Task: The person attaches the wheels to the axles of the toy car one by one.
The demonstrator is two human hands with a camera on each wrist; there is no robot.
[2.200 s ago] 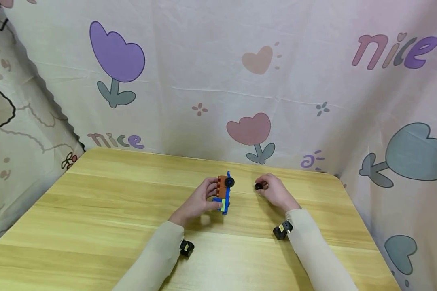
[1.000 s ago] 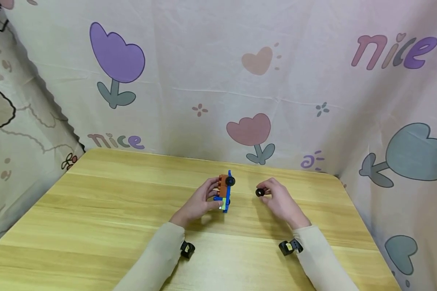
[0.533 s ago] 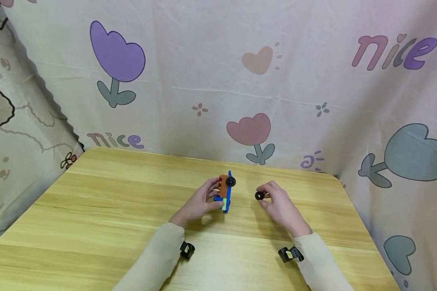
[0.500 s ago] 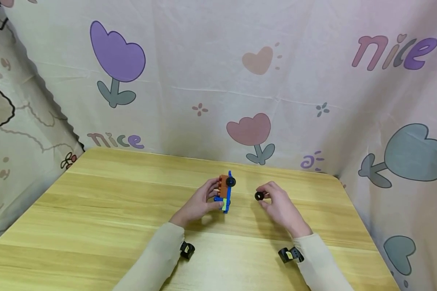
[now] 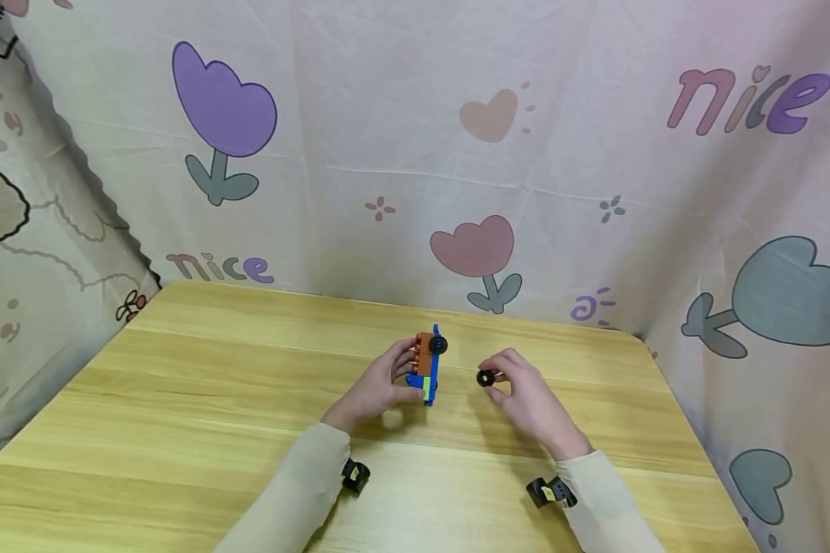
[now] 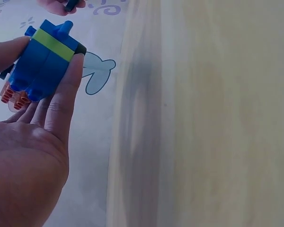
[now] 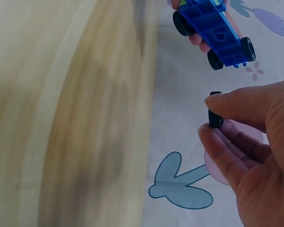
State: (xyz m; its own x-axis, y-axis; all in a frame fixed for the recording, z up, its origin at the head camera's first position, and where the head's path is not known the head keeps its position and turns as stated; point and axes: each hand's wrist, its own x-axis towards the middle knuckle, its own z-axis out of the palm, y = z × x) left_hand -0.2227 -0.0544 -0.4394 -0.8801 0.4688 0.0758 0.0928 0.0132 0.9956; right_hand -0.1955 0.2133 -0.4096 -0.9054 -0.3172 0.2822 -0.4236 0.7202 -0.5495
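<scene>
My left hand [image 5: 380, 388] holds a toy brick car [image 5: 426, 372] by its sides, nose end tilted so the underside faces right. It has a blue base, orange studded bricks and a blue and lime end block. Three black wheels show on it in the right wrist view, one being the near-end wheel [image 7: 182, 23]. A bare blue stub [image 6: 64, 29] sticks out beside the lime layer in the left wrist view. Between thumb and fingertips, my right hand [image 5: 529, 395] pinches a small black toy wheel [image 5: 485, 378], apart from the car and right of it.
A wood-grain table [image 5: 214, 430] lies below both hands. Behind it hangs a pale cloth [image 5: 360, 138] with printed flowers and words, and more cloth hangs at either side. A black wrist camera [image 5: 356, 475] sits at the left cuff, another camera [image 5: 549, 492] at the right.
My right hand has come nearer to me and slightly left with the wheel, whose hole now faces the head camera more. My left hand and the car have barely moved.
</scene>
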